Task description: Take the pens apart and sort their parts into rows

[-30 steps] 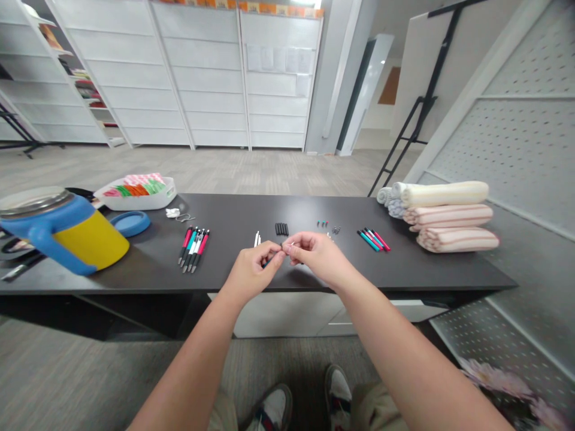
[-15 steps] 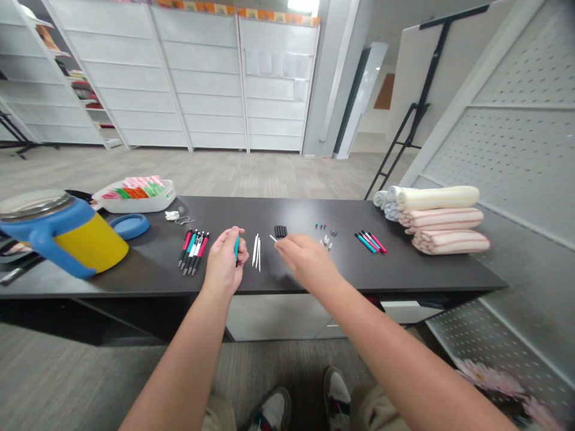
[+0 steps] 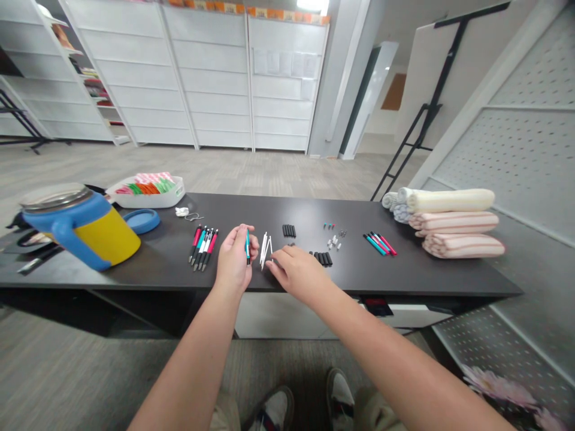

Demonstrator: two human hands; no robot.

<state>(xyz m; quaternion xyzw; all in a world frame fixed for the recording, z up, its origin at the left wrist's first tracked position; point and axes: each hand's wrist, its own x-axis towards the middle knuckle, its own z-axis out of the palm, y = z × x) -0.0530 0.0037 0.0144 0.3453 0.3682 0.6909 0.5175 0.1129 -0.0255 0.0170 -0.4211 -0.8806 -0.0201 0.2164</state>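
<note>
My left hand (image 3: pixel 236 257) is closed round a teal pen barrel (image 3: pixel 247 245), held upright above the table. To its right lie several thin white pen refills (image 3: pixel 263 252). My right hand (image 3: pixel 299 270) is low over the table beside them, thumb and forefinger at the lower end of one slanting refill (image 3: pixel 270 244). Black rubber grips (image 3: pixel 289 230) form a row beyond this hand, and more black grips (image 3: pixel 322 258) lie to its right, partly covered by it. Small white parts (image 3: pixel 334 242) and tiny coloured pieces (image 3: pixel 329 226) sit farther right.
Several pens with black grips (image 3: pixel 203 248) lie on the left. Coloured barrels (image 3: pixel 380 244) are on the right, before rolled towels (image 3: pixel 462 221). A blue and yellow jug (image 3: pixel 94 230), a blue lid (image 3: pixel 142 221) and a white basket (image 3: pixel 168 196) occupy the left end.
My right hand has come down and towards me, bringing the refill from above the table to beside the others. The left hand still holds the teal barrel. The view has shifted slightly.
</note>
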